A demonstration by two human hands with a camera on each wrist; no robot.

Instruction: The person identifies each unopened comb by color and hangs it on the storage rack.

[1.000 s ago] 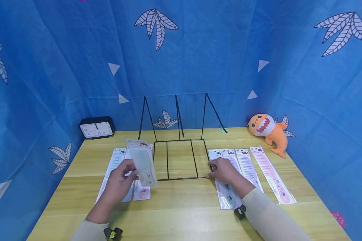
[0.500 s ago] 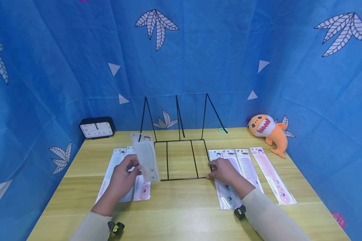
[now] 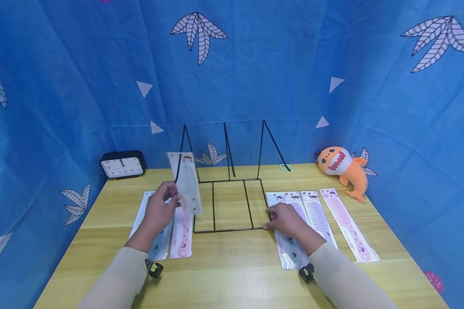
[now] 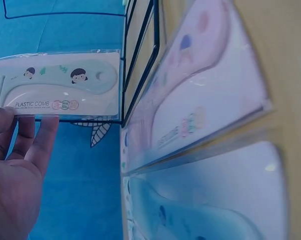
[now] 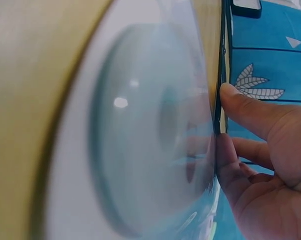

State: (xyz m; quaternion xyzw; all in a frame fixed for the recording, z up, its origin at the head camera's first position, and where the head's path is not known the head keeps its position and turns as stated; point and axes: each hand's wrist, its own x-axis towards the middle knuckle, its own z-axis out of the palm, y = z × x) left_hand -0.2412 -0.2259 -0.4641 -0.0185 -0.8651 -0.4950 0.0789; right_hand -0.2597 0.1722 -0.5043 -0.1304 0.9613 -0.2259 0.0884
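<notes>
My left hand (image 3: 160, 210) pinches the lower left edge of a plastic comb in clear packaging (image 3: 188, 184). The comb hangs upright at the left prong of a black wire display rack (image 3: 232, 230). That prong appears to pass through the top of the package, its lower end lying in front. In the left wrist view, the pale green comb (image 4: 65, 82) shows printed faces and the words "PLASTIC COMB". My right hand (image 3: 288, 219) grips the right side of the rack's base, with thumb and fingertips on the wire in the right wrist view. The middle and right prongs carry nothing.
Packaged combs lie left of the rack, including a pink one (image 3: 182, 236). Several more lie at right, the farthest a pink comb (image 3: 349, 225). Behind stand a black clock (image 3: 122, 165) and an orange shark plush (image 3: 342, 167). A small teal ring (image 3: 285, 167) lies near the curtain.
My left hand has moved forward and up with the comb, which now sits higher along the left prong. The right hand and the rack have stayed in place.
</notes>
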